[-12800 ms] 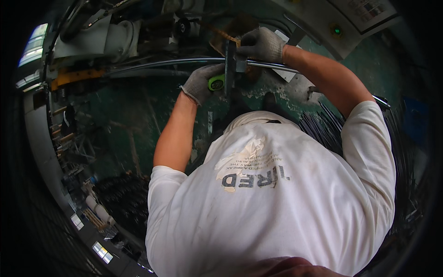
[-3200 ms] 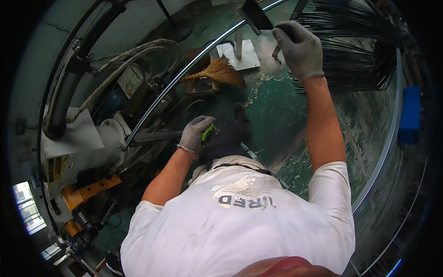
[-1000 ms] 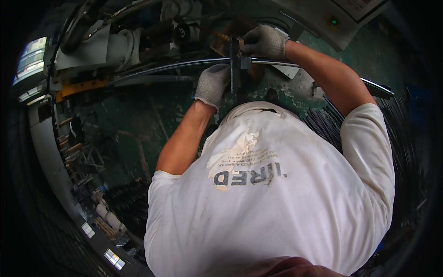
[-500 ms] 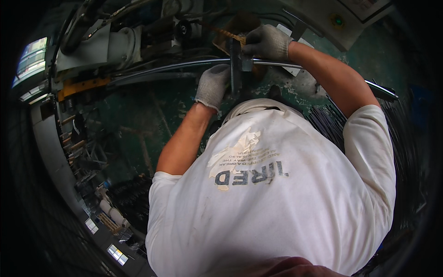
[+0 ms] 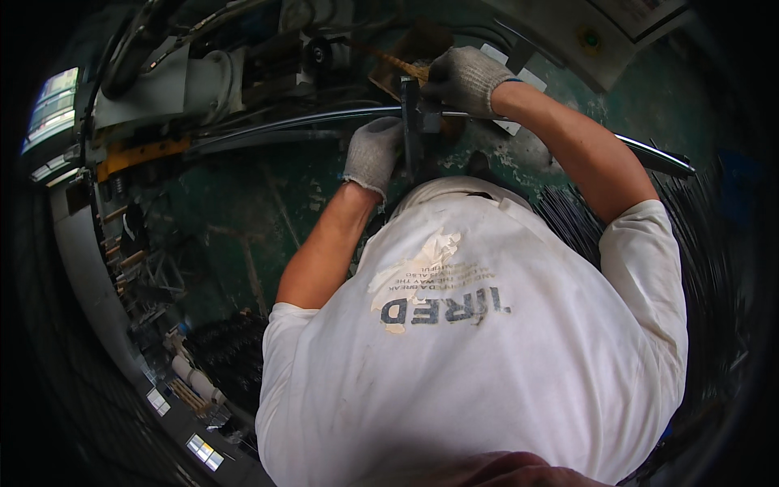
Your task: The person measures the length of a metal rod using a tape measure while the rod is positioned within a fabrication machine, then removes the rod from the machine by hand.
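Observation:
A dark upright metal bar (image 5: 410,134) stands across a long shiny metal strip (image 5: 324,114). My left hand (image 5: 373,154), in a grey knit glove, is closed against the bar's left side, with its fingertips hidden. My right hand (image 5: 469,79), gloved the same way, bends over the bar's upper end from the right with curled fingers. What it grips is hidden in shadow. Just below its fingers sits a small grey block (image 5: 431,122) on the strip. A yellow twisted length (image 5: 403,65) ends beside the right fingertips.
Machinery with a pale round housing (image 5: 215,85) stands at the far left, above a yellow bar (image 5: 142,156). A grey control box with a green button (image 5: 595,38) is at the far right. Bundles of thin dark rods (image 5: 702,268) lie to the right, over a worn green floor (image 5: 211,219).
My right hand and forearm have shifted slightly left and nearer, closer over the upright bar. The bar's upper end sits a little lower. My left hand has stayed nearly in place.

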`<state>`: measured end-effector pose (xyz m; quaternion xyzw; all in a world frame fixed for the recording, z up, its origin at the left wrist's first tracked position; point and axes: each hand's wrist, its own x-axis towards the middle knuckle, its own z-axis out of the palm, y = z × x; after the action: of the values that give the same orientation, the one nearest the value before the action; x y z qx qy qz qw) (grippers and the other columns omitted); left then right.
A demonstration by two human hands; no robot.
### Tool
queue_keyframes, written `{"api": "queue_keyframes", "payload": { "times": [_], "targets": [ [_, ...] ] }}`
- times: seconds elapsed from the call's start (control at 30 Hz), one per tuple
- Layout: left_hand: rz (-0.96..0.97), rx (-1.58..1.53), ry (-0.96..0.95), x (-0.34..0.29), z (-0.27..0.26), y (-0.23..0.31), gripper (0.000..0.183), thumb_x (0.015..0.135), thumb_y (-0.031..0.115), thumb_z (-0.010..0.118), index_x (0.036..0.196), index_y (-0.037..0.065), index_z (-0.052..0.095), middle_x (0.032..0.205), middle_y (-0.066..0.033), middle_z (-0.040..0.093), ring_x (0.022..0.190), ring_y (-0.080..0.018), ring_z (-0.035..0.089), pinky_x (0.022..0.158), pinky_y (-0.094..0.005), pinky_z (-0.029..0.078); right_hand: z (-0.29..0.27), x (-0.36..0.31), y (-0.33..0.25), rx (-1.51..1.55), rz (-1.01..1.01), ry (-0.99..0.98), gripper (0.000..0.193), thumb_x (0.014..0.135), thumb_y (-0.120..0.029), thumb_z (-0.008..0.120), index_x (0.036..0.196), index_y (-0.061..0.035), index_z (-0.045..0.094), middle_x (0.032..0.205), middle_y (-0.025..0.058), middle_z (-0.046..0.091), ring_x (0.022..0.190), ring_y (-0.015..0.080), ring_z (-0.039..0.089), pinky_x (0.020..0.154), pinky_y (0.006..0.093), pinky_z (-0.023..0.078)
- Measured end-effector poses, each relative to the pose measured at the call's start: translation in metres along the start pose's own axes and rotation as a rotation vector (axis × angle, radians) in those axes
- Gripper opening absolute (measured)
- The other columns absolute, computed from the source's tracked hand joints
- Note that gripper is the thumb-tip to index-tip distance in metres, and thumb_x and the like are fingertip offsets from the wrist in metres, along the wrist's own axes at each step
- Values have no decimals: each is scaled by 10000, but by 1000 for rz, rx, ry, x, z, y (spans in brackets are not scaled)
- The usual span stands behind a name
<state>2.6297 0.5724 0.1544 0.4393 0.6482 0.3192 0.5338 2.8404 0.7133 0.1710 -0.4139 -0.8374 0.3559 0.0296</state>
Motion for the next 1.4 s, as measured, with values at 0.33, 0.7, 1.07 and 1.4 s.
{"api": "queue_keyframes", "payload": {
  "times": [0.33, 0.7, 1.07, 1.4],
  "targets": [
    [461, 472, 14, 1, -1, -16, 187, 975, 114, 705, 1116, 38, 801, 984, -112, 770, 829, -218, 755, 705, -336, 586, -15, -34, -5, -248, 156, -5, 243, 1010, -197, 673, 1179, -115, 827, 1096, 193, 788, 1026, 389, 758, 916, 471, 610],
    [347, 436, 33, 3, 6, -16, 206, 900, 114, 736, 1087, 85, 817, 1019, -135, 773, 909, -310, 759, 784, -402, 609, -36, -53, -77, -321, 176, -57, 319, 936, -203, 759, 1193, -15, 766, 1059, 259, 791, 1042, 422, 774, 886, 492, 632],
    [94, -169, 102, -10, -1, -45, 239, 1037, 192, 673, 1123, 4, 792, 990, -73, 767, 753, -154, 703, 654, -295, 550, -45, -96, -35, -172, 137, 28, 416, 988, -332, 735, 1323, -85, 726, 1123, 167, 793, 1044, 392, 757, 917, 493, 613],
    [-322, -732, 263, -104, -82, -43, 454, 1103, 406, 640, 1277, -10, 684, 972, -110, 722, 714, -139, 644, 576, -224, 468, -8, -117, -135, 587, -304, 507, 346, 907, 12, 825, 1245, 29, 755, 1093, 167, 788, 933, 188, 770, 802, 302, 611]
  ]
}}
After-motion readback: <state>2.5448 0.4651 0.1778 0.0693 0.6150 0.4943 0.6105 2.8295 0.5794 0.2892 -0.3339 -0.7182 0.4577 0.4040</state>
